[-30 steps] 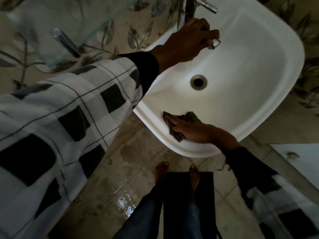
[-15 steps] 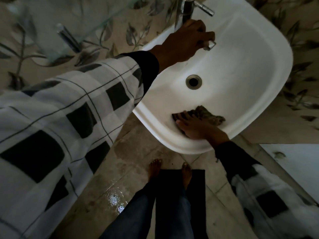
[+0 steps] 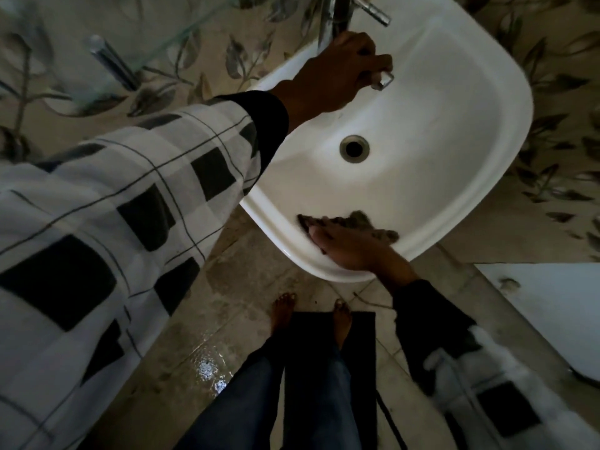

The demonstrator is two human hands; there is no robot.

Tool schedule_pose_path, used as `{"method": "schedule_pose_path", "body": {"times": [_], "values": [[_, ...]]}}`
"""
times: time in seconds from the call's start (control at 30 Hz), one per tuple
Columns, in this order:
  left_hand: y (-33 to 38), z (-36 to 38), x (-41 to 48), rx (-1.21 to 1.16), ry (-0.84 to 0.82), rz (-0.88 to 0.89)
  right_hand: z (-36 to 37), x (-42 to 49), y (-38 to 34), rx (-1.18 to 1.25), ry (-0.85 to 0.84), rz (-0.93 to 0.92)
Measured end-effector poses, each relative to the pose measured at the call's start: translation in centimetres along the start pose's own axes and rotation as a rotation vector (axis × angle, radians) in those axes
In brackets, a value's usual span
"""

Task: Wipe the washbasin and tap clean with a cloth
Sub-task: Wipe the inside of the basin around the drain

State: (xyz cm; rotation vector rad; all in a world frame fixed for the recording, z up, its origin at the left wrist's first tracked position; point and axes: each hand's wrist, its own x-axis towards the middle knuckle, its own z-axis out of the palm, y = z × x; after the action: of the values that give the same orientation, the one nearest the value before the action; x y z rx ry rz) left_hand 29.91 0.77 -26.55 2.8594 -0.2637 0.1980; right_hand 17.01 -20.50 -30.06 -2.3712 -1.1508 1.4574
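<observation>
Our left hand (image 3: 337,69) curls round the tap (image 3: 384,79) at upper centre; our right hand (image 3: 352,250) presses flat on the cloth (image 3: 368,222), lower centre. We judge the washbasin (image 3: 454,131) rigid and slick, the tap hard, the cloth limp, best pinned under the palm.

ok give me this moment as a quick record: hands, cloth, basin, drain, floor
left hand: grips the tap spout
right hand: flat, presses the cloth
cloth: dark, on the near inner wall of the washbasin
drain: uncovered
floor: wet patch; dark mat at the bare feet
</observation>
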Motion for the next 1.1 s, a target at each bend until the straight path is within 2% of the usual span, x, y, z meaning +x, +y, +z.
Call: {"method": "schedule_pose_path", "body": {"times": [0.07,0.17,0.27,0.3,0.37,0.43,0.47,0.5,0.57,0.6,0.67,0.77,0.83,0.97,1.07,1.1], "values": [[0.2,-0.2,0.0,0.001,-0.013,0.001,0.1,-1.4,0.1,0.027,0.006,-0.012],[0.2,-0.2,-0.1,-0.016,-0.005,0.004,-1.1,-2.0,4.7,-0.065,-0.012,0.136],[0.4,-0.2,-0.2,-0.038,0.006,-0.015,-3.7,-0.7,9.1,-0.399,-0.021,0.274],[0.4,-0.3,-0.2,-0.039,0.010,-0.016,-4.0,0.2,9.4,-0.411,-0.017,0.328],[0.3,-0.2,-0.2,-0.027,0.020,-0.010,-3.3,1.6,7.6,-0.431,-0.020,0.253],[0.3,0.0,-0.2,-0.023,0.018,-0.008,-1.7,2.1,4.0,-0.431,-0.056,0.037],[0.4,0.0,-0.2,-0.029,0.019,-0.012,-1.5,1.6,2.6,-0.396,-0.104,-0.055],[0.5,0.0,-0.2,-0.036,0.017,-0.022,-1.8,1.0,1.9,-0.288,-0.152,-0.068],[0.6,0.0,-0.3,-0.055,0.012,-0.039,-2.8,0.5,3.3,-0.159,-0.217,0.017],[0.6,-0.1,-0.3,-0.062,0.010,-0.047,-3.1,1.1,5.2,-0.138,-0.158,0.067],[0.6,-0.1,-0.4,-0.076,0.008,-0.061,-4.4,1.0,7.7,-0.294,-0.072,0.133],[0.7,0.0,-0.5,-0.070,0.016,-0.066,-4.8,2.6,9.7,-0.324,0.038,0.306],[0.7,0.1,-0.7,-0.069,0.025,-0.071,-3.3,4.7,9.2,-0.363,0.009,0.206],[1.3,-0.4,-0.8,-0.063,0.024,-0.067,-1.8,4.1,6.0,-0.403,-0.119,-0.170],[1.6,-1.0,-0.8,-0.073,0.012,-0.053,-3.9,2.0,9.0,-0.540,-0.169,-0.199],[1.6,-1.1,-0.8,-0.080,0.010,-0.054,-5.2,2.1,10.8,-0.601,-0.165,-0.127]]}}
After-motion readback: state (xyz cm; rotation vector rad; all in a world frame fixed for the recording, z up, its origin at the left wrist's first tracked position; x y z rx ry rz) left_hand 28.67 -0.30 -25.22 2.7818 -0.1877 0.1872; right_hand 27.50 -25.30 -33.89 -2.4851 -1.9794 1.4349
